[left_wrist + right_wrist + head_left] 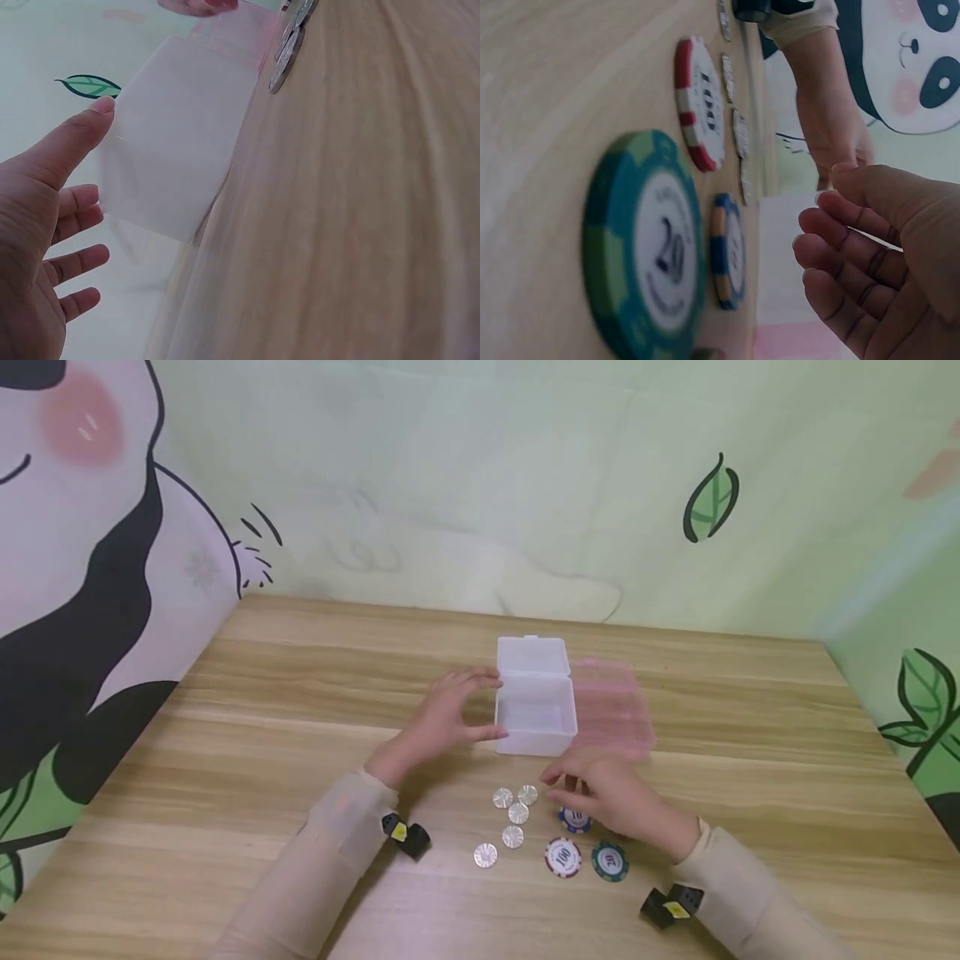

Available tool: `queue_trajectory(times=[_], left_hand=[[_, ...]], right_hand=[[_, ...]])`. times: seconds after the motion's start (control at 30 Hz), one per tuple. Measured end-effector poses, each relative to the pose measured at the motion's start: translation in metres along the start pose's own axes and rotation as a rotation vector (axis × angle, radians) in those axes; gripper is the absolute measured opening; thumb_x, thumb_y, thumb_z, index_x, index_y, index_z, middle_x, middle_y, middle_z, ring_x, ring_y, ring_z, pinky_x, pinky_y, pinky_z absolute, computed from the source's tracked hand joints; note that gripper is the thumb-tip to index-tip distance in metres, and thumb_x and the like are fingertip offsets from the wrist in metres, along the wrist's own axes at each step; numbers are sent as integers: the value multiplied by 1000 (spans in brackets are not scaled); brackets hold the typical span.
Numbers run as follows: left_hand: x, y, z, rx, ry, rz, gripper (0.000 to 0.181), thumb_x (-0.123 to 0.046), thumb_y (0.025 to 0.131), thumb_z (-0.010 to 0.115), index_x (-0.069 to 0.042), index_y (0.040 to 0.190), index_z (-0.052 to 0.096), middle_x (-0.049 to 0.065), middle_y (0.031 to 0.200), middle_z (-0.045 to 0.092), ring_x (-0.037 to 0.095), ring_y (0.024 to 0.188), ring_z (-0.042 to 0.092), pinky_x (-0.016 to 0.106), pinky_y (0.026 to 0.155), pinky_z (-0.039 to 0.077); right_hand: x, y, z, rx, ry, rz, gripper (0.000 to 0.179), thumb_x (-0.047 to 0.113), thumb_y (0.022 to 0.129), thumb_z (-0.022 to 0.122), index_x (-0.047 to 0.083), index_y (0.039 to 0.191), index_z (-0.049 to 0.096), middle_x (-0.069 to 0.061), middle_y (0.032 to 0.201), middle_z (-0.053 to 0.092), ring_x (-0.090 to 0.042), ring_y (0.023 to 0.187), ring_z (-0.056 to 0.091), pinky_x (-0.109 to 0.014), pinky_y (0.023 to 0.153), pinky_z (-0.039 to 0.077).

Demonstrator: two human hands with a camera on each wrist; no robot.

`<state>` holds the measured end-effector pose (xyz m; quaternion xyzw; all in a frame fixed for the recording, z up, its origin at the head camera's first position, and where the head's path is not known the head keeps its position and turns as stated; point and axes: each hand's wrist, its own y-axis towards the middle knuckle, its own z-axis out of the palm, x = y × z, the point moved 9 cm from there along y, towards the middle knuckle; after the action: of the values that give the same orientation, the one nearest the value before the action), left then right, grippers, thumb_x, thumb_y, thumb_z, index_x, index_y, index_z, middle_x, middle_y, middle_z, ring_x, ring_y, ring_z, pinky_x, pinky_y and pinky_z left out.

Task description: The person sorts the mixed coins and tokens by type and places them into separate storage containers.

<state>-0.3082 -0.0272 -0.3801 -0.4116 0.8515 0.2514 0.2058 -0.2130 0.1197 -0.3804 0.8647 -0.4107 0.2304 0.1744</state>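
Note:
A white translucent plastic box [536,744] stands on the table with its lid [532,656] tipped back. My left hand [442,714] is at the box's left side, thumb near the front corner and fingers toward the hinge. In the left wrist view those fingers are spread and grip nothing. My right hand [611,793] hovers over the blue 10 poker chip [576,821], partly hiding it. Its fingers curl loosely, with nothing visible between them. Closer to me lie a red-and-white 100 chip [562,857] and a green 20 chip [664,251]. Several silver coins [513,837] lie left of the chips.
Right of the white box, and touching or nearly touching it, is a pink translucent box [615,714]. A wooden table [300,693] spreads out to both sides. Behind it hangs a pale green backdrop [450,468] with a panda and leaves.

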Motion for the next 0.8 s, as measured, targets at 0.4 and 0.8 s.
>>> queue_trajectory(times=[0.4,0.8], left_hand=[[3,-4,2,1,-15,-17,69,-41,76,78,-11,133,54,6,146,48,29,138,39,55,116,25],[6,-1,3,0,-5,-18,70,-43,76,78,-12,134,54,4,146,48,28,138,39,54,116,26]], right_hand=[[6,15,19,32,-99,7,17,20,87,69,9,100,69,1,91,68,-9,81,61,-23,75,52],[4,22,26,33,-216,65,14,24,85,71,14,94,68,4,85,62,-6,74,52,-22,68,47]])
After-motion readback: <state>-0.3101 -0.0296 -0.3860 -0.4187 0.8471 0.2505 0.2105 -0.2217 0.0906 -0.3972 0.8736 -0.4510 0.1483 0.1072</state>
